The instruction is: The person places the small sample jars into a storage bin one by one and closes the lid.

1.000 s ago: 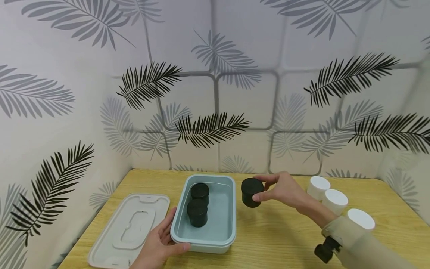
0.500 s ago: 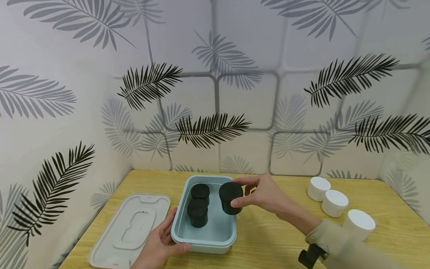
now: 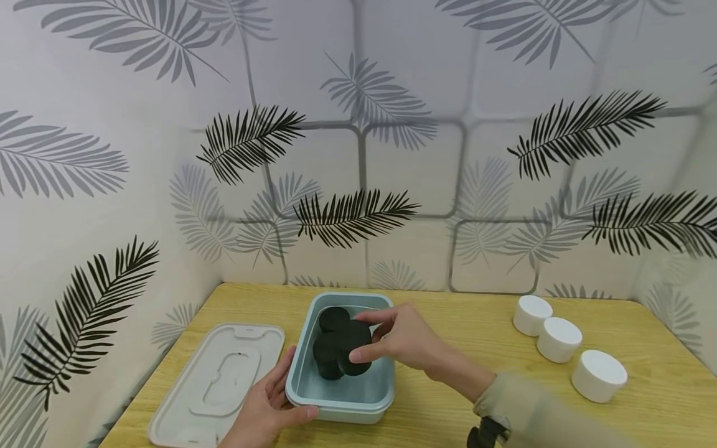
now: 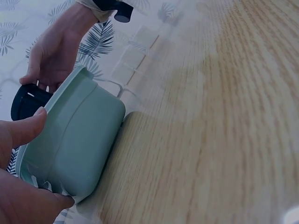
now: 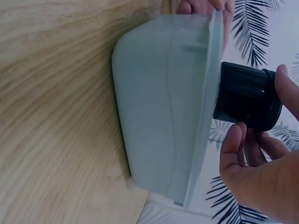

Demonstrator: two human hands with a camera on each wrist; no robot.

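Note:
A pale blue-green plastic box (image 3: 343,406) stands on the table in front of me. My left hand (image 3: 269,398) grips its left front corner, thumb over the rim and fingers along the side. Between thumb and fingers, my right hand (image 3: 409,342) pinches a round black lidded jar (image 3: 355,347) over the box. The right wrist view shows that jar (image 5: 245,95) just above the box rim (image 5: 205,112), slightly tilted. Two more black jars, a back one (image 3: 334,317) and a front one (image 3: 325,354), stand inside along the left; the held jar partly hides them.
A whitish translucent box lid (image 3: 173,407) lies flat on the wooden table (image 3: 448,398), left of the box. Three round white jars stand at the right: a back one (image 3: 533,315), a middle one (image 3: 559,340) and a front one (image 3: 599,376). A leaf-patterned wall (image 3: 403,168) rises behind the table.
My right hand has carried the black jar leftward from beside the box, over its right rim, to above the inside near the other black jars. My left hand keeps its hold.

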